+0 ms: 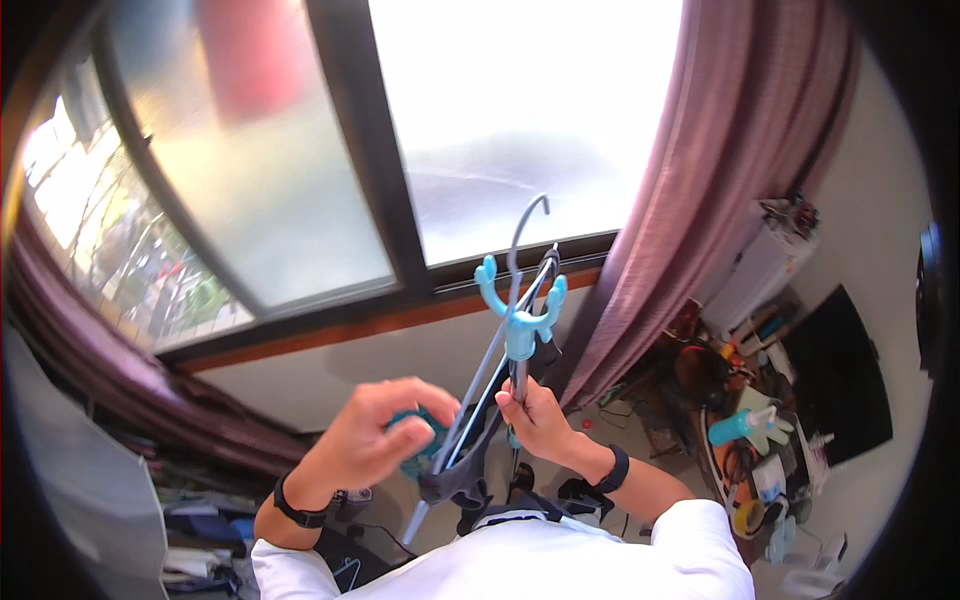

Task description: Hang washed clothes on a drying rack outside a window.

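Note:
In my right hand is a clothes pole, fingers wrapped round its metal shaft just below the light-blue forked head. Grey-blue clothes hangers slant across the fork, one curved hook rising above it toward the window. Dark fabric hangs on their lower end. Beside that end is my left hand, its thumb and curled fingers apart, the fingertips close to the hanger rods. A teal object shows between and below those fingers; I cannot tell whether it is touched.
Ahead stands a sliding window with a dark frame, flanked by purple curtains. At right, a cluttered desk holds a dark monitor and a blue spray bottle. Folded clothes lie at lower left, and cables run over the floor.

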